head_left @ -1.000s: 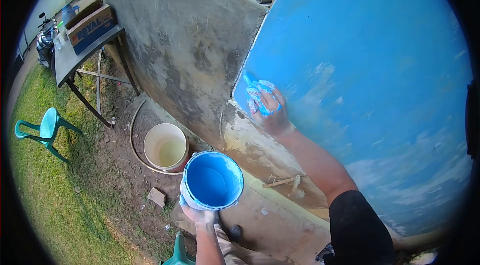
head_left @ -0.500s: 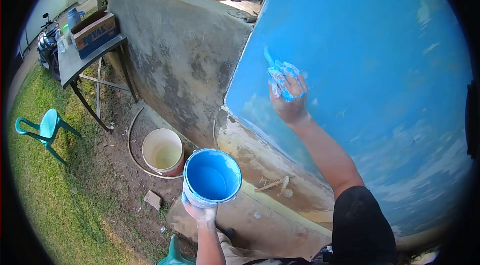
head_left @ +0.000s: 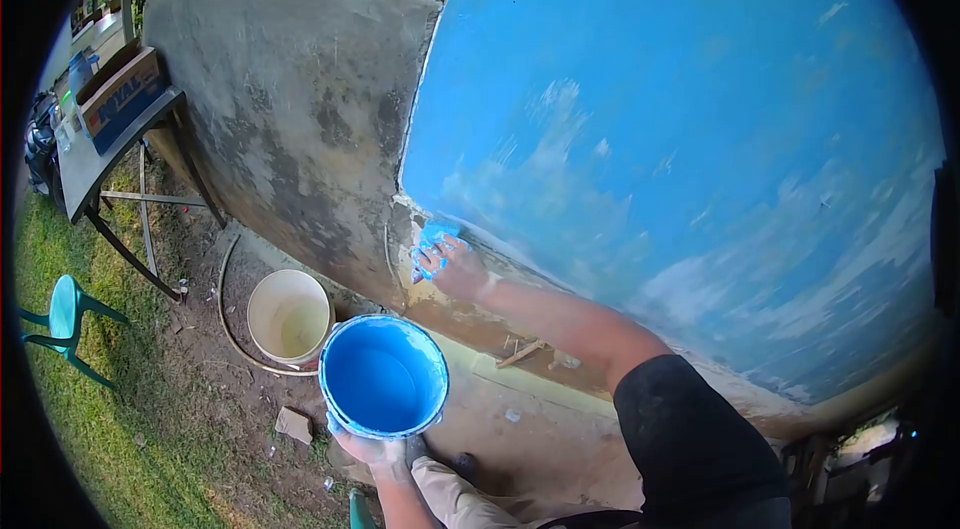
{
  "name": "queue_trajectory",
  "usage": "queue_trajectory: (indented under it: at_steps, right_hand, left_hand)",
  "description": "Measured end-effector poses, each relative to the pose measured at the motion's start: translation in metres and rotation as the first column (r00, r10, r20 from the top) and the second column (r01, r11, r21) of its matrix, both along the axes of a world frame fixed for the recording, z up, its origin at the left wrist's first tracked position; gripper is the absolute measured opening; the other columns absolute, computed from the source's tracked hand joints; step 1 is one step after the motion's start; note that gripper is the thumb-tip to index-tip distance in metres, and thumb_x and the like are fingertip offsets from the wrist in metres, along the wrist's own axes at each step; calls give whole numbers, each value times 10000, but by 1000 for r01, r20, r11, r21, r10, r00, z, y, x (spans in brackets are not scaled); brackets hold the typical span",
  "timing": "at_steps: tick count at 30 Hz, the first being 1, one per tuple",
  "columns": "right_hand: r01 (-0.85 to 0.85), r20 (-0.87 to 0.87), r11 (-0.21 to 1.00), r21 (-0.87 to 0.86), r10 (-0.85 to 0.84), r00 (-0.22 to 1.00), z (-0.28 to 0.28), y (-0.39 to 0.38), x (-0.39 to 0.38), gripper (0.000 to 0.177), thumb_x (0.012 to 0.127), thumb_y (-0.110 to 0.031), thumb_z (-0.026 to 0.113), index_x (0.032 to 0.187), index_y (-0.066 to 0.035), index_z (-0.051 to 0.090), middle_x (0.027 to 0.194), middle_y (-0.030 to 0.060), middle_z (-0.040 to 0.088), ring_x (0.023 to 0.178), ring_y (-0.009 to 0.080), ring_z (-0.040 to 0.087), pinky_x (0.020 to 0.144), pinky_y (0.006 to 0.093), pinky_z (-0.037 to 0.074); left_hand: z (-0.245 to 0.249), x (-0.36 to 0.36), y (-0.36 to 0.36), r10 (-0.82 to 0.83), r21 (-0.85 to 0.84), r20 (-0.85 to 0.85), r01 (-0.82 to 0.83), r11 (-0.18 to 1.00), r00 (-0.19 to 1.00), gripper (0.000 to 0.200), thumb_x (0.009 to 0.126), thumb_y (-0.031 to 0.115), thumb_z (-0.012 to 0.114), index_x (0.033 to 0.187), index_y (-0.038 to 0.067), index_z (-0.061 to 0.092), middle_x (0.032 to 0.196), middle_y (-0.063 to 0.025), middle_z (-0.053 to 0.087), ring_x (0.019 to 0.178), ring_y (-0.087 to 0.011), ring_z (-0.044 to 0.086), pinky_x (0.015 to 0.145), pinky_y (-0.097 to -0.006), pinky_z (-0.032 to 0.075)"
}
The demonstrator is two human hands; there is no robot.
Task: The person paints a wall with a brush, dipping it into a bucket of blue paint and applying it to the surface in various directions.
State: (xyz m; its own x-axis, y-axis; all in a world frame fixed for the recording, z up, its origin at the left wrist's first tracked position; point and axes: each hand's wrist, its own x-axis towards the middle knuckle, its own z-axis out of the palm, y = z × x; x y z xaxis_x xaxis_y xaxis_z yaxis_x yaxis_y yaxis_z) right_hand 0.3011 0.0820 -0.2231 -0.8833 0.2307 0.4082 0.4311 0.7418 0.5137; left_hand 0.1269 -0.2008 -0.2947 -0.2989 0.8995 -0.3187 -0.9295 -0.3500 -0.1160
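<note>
A bucket of blue paint (head_left: pixel 385 377) rests on my left hand (head_left: pixel 368 447), which grips it from below at the near side. Blue and white smears cover its rim. My right hand (head_left: pixel 455 269) is closed around a paintbrush (head_left: pixel 440 231) thickly coated in light blue, its exact shape partly hidden by paint and fingers. Brush and hand are at the lower left corner of the blue painted wall (head_left: pixel 640 79), close to the bare strip below it. White, cloud-like streaks mark the lower part of the blue surface.
A whitish bucket (head_left: pixel 290 314) stands on the dirt beside a hose (head_left: pixel 228 314). The grey, stained wall (head_left: pixel 290 69) adjoins the blue one. A table (head_left: pixel 100 164) with a cardboard box (head_left: pixel 125 99) and a green chair (head_left: pixel 65 314) are at left. A stick (head_left: pixel 520 353) lies below the wall.
My right hand has moved down and left with the brush, from the middle of the blue surface to its lower corner. The view has shifted right; the paint bucket stays in my left hand.
</note>
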Motion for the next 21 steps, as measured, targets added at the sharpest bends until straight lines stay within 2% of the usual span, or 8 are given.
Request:
queue_trajectory:
  at_steps: [2,5,7,9,12,17,20,21]
  right_hand:
    - [60,-102,960,-273,-91,991,27,-22,-12,235,839,-193,696,1023,-55,741,1083,114,732,1043,305,710,921,422,560]
    - [-14,-251,907,-420,-102,963,96,-36,1,256,825,-155,724,1063,-64,749,1151,146,727,1039,319,706,920,469,547]
    - [-231,-189,957,-176,197,962,197,-63,13,230,813,-63,767,1034,-3,746,1079,149,739,951,268,726,811,428,574]
    - [-315,-519,735,-600,-58,853,258,-95,21,225,809,3,801,1028,13,749,1013,130,748,870,220,720,771,366,577]
    - [-464,-668,628,-625,-122,734,323,-145,33,181,853,-134,798,986,-27,740,987,118,751,875,321,718,786,424,588]
    - [-457,-651,610,-647,-129,748,337,-198,59,174,837,-105,806,985,-29,753,972,121,753,845,317,723,763,405,584]
    - [-368,-556,866,-338,132,821,350,-212,78,178,844,-101,807,991,-16,755,966,142,752,845,312,725,764,406,586]
    - [-379,-566,866,-325,143,812,351,-218,82,178,844,-101,807,991,-16,755,966,142,752,845,312,725,764,406,586]
  left_hand:
    - [6,-1,0,-26,15,-14,26,1000,1000,584,986,455,518,1438,86,545,1521,-114,532,1385,-320,496,1171,-530,397]
    - [29,1,10,-44,1,-40,44,999,998,576,993,460,514,1431,88,553,1499,-102,552,1352,-311,528,1148,-532,423]
    - [49,7,17,-47,36,-60,50,998,997,563,1001,460,511,1422,88,563,1478,-101,570,1330,-313,546,1136,-531,436]
    - [75,16,23,-70,119,-131,85,989,989,559,1005,462,520,1419,90,568,1476,-111,571,1341,-326,538,1146,-532,428]
    - [106,31,26,-77,234,-196,123,964,978,607,997,489,528,1461,98,543,1499,-119,559,1365,-338,526,1165,-550,407]
    - [155,50,28,-86,224,-294,156,962,952,725,979,524,508,1533,59,464,1550,-150,520,1424,-359,494,1213,-550,351]
    - [173,51,18,-72,233,-298,146,961,952,726,982,531,500,1528,54,464,1549,-152,519,1427,-357,492,1213,-550,353]
    - [181,50,16,-62,240,-312,142,961,948,726,982,531,500,1528,54,464,1549,-152,519,1427,-357,492,1213,-550,353]
